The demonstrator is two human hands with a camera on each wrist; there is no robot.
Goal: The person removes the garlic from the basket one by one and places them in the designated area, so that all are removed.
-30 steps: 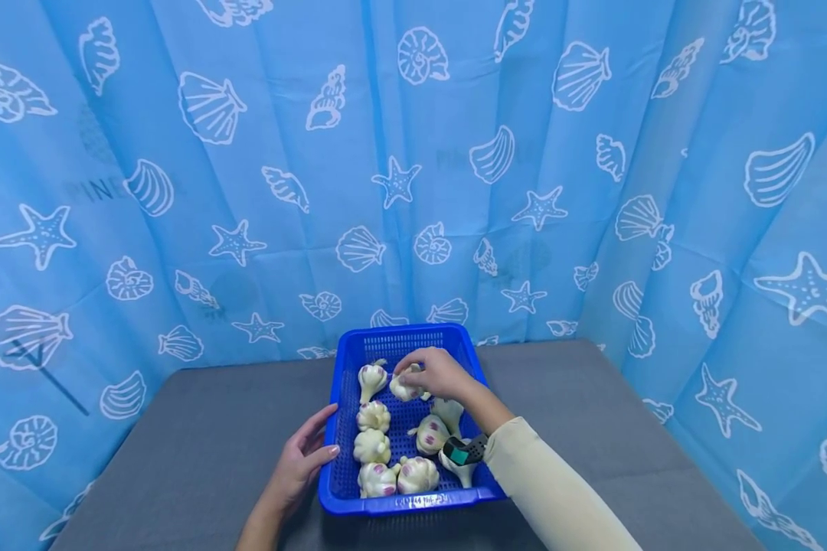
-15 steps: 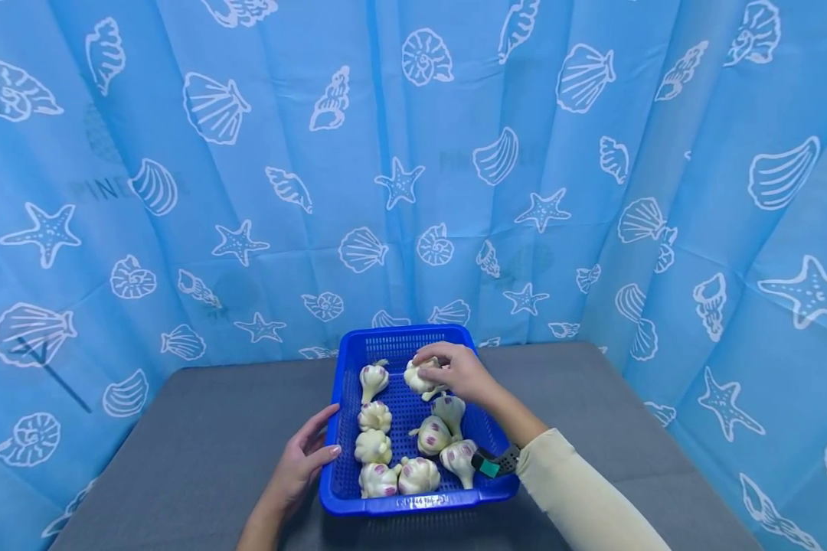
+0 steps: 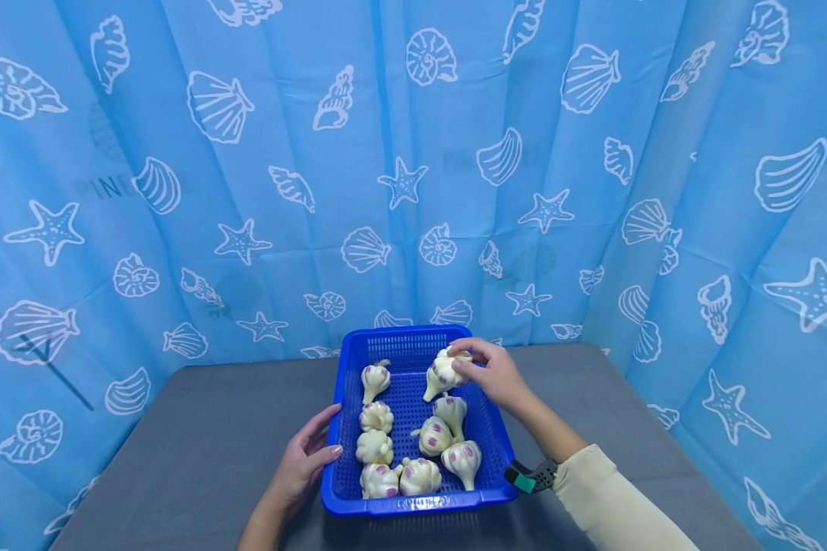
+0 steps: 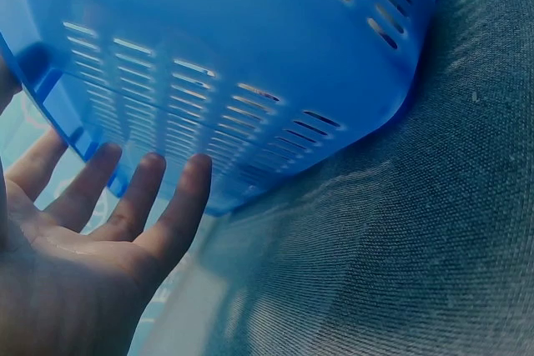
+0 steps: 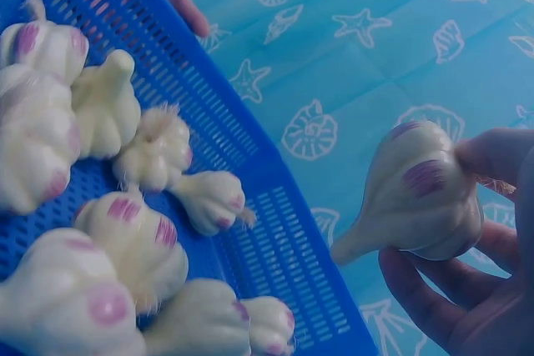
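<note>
While the left hand (image 3: 305,461) touches the basket (image 3: 420,503) with fingers spread, low in the head view, the right hand's (image 3: 494,375) grip holds one bulb (image 3: 448,369) over its upper-right corner. Other bulbs (image 3: 435,437) lie inside.

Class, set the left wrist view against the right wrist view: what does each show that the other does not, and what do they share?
Only the left wrist view: the woven texture of the grey tabletop, and the palm of the left hand.

Only the right wrist view: the right hand gripping a garlic bulb, more garlic bulbs plainly visible inside the basket, and clear starfish and shell outlines on the curtain.

Both: the blue basket's slotted wall, and fingers of the left hand by its rim.
</note>
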